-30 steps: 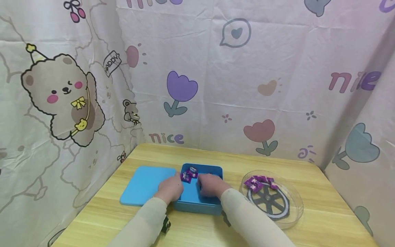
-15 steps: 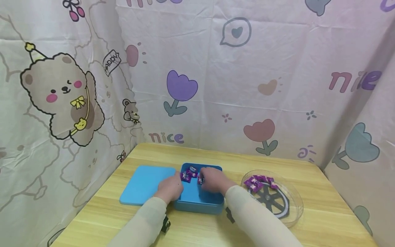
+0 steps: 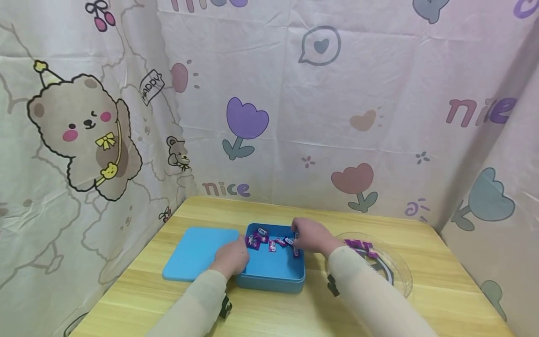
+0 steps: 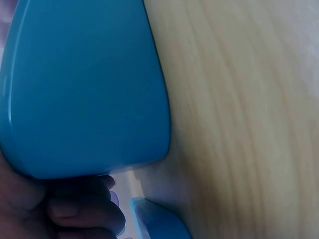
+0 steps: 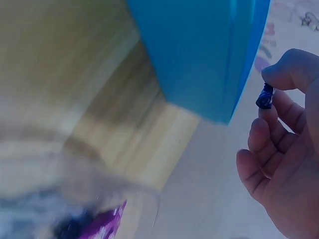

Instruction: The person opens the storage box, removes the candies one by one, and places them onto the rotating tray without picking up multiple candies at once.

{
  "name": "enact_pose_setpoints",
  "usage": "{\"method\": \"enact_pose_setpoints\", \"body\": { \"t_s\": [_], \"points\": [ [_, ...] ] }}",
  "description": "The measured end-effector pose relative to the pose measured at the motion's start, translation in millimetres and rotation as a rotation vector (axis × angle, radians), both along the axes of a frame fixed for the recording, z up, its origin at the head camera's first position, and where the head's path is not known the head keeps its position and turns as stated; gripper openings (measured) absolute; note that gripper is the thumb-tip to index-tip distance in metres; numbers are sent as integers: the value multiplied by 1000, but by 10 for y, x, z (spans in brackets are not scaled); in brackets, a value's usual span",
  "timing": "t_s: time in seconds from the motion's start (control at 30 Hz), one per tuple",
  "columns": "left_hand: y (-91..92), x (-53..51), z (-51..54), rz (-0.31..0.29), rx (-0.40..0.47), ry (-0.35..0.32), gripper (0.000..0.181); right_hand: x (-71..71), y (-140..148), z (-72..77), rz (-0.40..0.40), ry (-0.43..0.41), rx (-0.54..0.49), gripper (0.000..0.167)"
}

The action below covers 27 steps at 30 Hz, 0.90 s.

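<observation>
A blue rectangular box (image 3: 271, 283) stands without a lid on the table, with several purple-wrapped candies (image 3: 272, 245) lying along its back and right side. My left hand (image 3: 232, 257) grips the left wall of the box; in the left wrist view its curled fingers (image 4: 87, 211) show beside the box corner. Over the box's right edge is my right hand (image 3: 315, 236). Between thumb and forefinger it pinches a small dark purple wrapped candy (image 5: 265, 96), seen in the right wrist view.
A flat light-blue lid (image 3: 198, 252) lies left of the box. To the right stands a round clear container (image 3: 406, 281) with several purple candies (image 3: 362, 245) in it, partly hidden by my right sleeve. A patterned curtain (image 3: 290, 117) hangs behind and beside the wooden table (image 3: 269, 313).
My right hand has moved from inside the box up and right to its right edge, uncovering candies there. The left hand has stayed at the left wall.
</observation>
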<state>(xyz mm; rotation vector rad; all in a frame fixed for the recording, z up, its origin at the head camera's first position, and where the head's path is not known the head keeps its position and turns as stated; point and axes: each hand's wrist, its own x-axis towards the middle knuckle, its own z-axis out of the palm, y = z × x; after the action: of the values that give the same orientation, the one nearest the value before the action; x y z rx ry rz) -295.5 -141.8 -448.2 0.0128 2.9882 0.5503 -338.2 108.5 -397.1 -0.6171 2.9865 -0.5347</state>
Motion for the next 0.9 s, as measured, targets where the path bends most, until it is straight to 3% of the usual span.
{"method": "enact_pose_setpoints", "body": {
  "t_s": [0.4, 0.9],
  "points": [
    [4, 9, 1, 10, 15, -14, 59, 1, 613, 109, -88, 15, 13, 31],
    [-5, 9, 19, 6, 14, -7, 61, -54, 1537, -33, -173, -21, 8, 39]
  ]
}}
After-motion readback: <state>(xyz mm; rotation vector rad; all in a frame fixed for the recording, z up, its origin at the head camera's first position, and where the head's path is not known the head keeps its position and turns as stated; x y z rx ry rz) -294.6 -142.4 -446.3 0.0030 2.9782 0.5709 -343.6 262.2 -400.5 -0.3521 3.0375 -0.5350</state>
